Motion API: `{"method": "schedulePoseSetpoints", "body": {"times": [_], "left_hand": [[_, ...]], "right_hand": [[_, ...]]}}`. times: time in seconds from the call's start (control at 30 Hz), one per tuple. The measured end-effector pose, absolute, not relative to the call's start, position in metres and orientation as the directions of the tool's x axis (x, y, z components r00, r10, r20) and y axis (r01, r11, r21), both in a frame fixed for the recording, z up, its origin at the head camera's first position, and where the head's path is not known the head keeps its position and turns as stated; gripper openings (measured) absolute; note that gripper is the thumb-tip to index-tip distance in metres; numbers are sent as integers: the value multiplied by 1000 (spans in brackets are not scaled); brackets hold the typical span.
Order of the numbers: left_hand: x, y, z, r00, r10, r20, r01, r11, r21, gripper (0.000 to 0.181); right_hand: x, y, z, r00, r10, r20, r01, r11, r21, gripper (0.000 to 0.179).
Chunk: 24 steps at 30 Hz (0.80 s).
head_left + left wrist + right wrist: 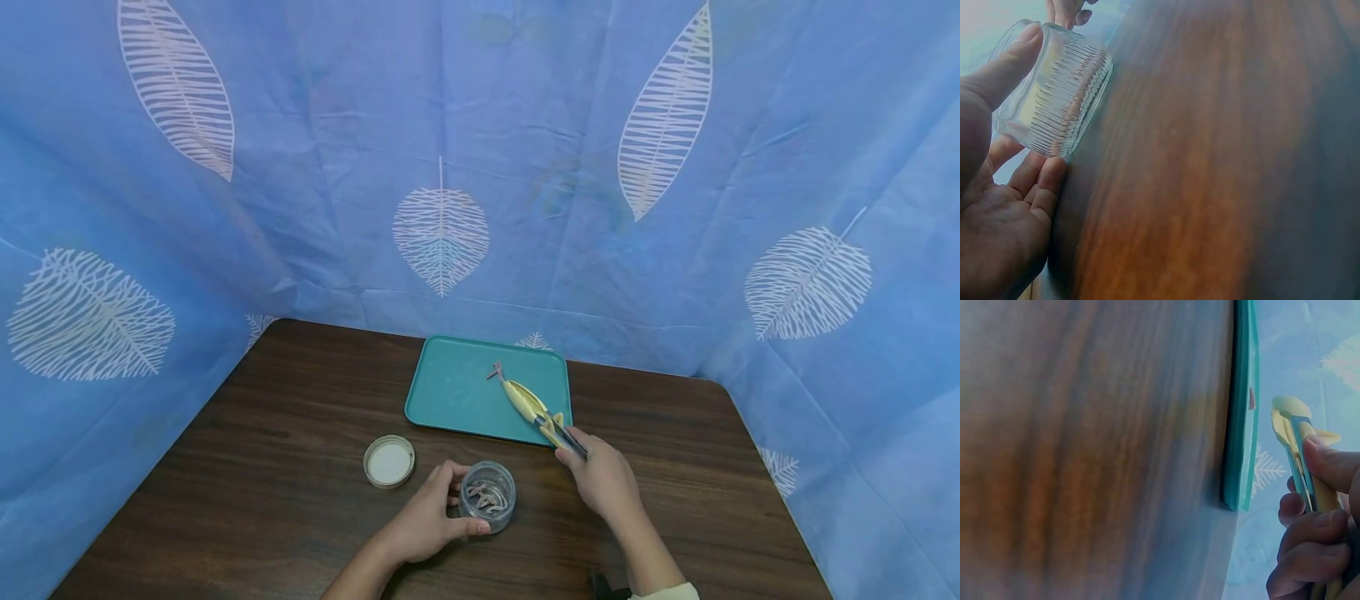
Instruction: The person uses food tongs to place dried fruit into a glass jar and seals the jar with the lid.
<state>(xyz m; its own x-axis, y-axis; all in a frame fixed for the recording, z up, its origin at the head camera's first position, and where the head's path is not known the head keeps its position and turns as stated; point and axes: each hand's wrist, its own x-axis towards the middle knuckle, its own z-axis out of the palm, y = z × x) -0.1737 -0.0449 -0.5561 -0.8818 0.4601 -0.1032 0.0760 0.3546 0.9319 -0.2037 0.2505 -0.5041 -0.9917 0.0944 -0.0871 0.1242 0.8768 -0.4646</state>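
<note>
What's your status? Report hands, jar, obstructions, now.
Left hand grips open jar, pale pieces inside. Right hand holds yellow tongs over teal tray; pinkish piece at tips, grip unclear. Lid lies aside, jar mouth unblocked.

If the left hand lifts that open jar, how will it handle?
The jar is probably stiff: its wall looks undented where the left hand grips it. The ribbing likely helps against slipping. With the lid lying off, the small pieces inside could spill if it tips.
</note>
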Motion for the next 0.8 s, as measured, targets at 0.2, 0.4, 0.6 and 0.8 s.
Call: {"method": "schedulePoseSetpoints", "body": {"times": [0.2,0.4,0.6,0.8], "left_hand": [[-173,-43,-556,-881,462,-101,80,356,931,77],[-172,-42,-556,-884,457,-98,81,356,931,76],[-171,-43,-554,-886,456,-85,95,358,929,76],[-171,-43,-555,-886,457,-76,103,354,930,76]], "right_hand": [[-183,258,-500,-989,107,-104,145,850,-506,55],[-162,268,-500,-991,78,-112,125,848,-515,56],[-142,271,-499,-989,63,-136,126,841,-526,56],[-126,275,-501,-980,83,-181,169,829,-534,58]]}}
